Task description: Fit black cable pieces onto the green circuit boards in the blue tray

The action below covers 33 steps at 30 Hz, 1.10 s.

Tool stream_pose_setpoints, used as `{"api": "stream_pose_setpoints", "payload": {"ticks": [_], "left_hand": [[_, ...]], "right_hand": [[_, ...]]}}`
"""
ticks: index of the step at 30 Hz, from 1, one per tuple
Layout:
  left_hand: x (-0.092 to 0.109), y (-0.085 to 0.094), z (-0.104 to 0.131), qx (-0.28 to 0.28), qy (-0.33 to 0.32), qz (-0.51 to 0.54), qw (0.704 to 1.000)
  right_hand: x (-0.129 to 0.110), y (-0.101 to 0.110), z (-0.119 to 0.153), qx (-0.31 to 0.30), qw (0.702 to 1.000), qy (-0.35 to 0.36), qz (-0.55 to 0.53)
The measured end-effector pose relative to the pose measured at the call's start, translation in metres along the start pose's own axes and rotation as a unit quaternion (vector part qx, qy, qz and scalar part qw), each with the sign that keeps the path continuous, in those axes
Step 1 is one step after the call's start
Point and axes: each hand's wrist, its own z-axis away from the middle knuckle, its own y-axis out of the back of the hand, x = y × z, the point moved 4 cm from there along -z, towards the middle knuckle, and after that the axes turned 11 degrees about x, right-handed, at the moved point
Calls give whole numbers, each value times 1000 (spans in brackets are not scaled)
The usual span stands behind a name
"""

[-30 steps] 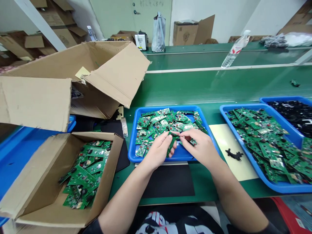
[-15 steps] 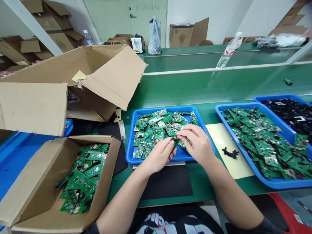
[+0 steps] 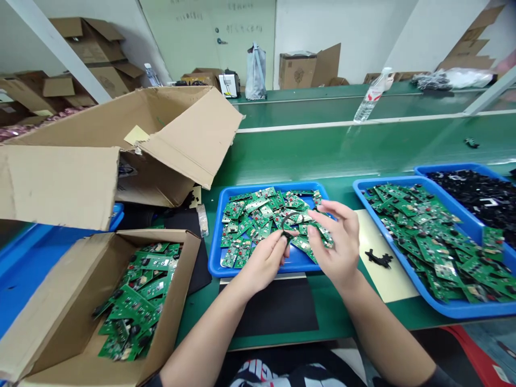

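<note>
My left hand (image 3: 268,257) is closed in a pinch over the near edge of the middle blue tray (image 3: 213,252). Between its thumb and fingers is a small dark piece, mostly hidden, from which a thin black curved strip (image 3: 287,217) arches up. My right hand (image 3: 338,242) is just to the right, its fingers spread, with the fingertips near the strip's far end. Below and beyond both hands, small green circuit boards (image 3: 245,220) lie loose in the tray.
At left, an open carton (image 3: 52,306) holds more green boards, with a larger carton (image 3: 193,134) behind. To the right are a board-filled blue tray (image 3: 447,309), a tray of black parts (image 3: 479,196) and a black piece (image 3: 379,258) on yellow paper (image 3: 397,285). A bottle (image 3: 371,97) leans behind.
My right hand has drawn away to the right and its fingers have opened. A curved black strip now shows above my left hand, where a green board edge was visible. The view has tilted slightly up.
</note>
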Motion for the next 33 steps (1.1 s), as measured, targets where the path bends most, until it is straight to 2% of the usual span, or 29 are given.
{"api": "stream_pose_setpoints", "payload": {"ticks": [2,5,7,10,13,16,22,28,31,33], "left_hand": [[0,5,-2,25,-11,3,1000],[2,10,-2,55,-41,-2,998],[4,12,-1,69,-82,-34,994],[6,11,0,55,-144,-90,984],[3,9,0,21,-161,-109,981],[2,11,-1,21,-172,-107,979],[6,21,-3,82,-200,-72,974],[3,21,-2,112,-209,-50,970],[1,23,-3,139,-215,-60,965],[2,27,-3,171,-241,-74,952]], "right_hand": [[1,1,-2,1,999,-37,-31],[1,-8,0,-85,989,-82,-85],[-1,-14,3,-120,984,-92,-98],[-3,-19,7,-116,985,-89,-96],[-4,-20,9,-104,986,-85,-98],[-5,-19,8,-100,985,-85,-111],[-4,-16,8,-104,970,-126,-182],[-7,-14,7,-102,968,-97,-209],[-6,-14,6,-133,960,-98,-224],[-4,-15,6,-165,947,-123,-246]]}}
